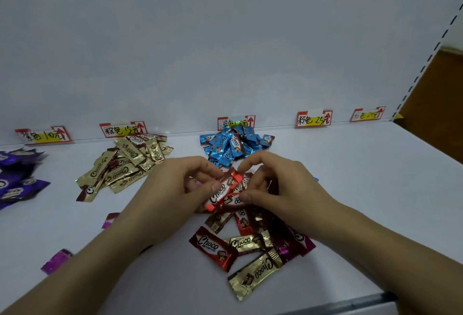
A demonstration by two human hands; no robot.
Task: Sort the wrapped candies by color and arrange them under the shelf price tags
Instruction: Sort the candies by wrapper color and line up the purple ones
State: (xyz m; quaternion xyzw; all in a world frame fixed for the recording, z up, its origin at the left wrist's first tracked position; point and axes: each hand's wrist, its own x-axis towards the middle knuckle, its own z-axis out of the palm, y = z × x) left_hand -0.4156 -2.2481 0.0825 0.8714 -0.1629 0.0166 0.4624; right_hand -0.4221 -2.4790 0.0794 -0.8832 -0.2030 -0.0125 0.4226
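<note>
As I sort the mixed pile (250,242), my left hand (180,187): pinches a red candy (231,179)
My right hand (283,189): pinches a second red candy (236,201)

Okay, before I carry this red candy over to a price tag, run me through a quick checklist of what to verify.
1. Grip on the red candy: the left hand pinches it and the right hand curls round its far end. Ok.
2. Only one candy in the grip: another wrapper lies right beneath it. Cannot tell.
3. Which tag is for red: the far-right tag has faint writing. Cannot tell.
4. Room under that tag: bare shelf shows there. Ok.
5. Mixed pile finished: gold, red and magenta candies remain. Not ok.
</note>
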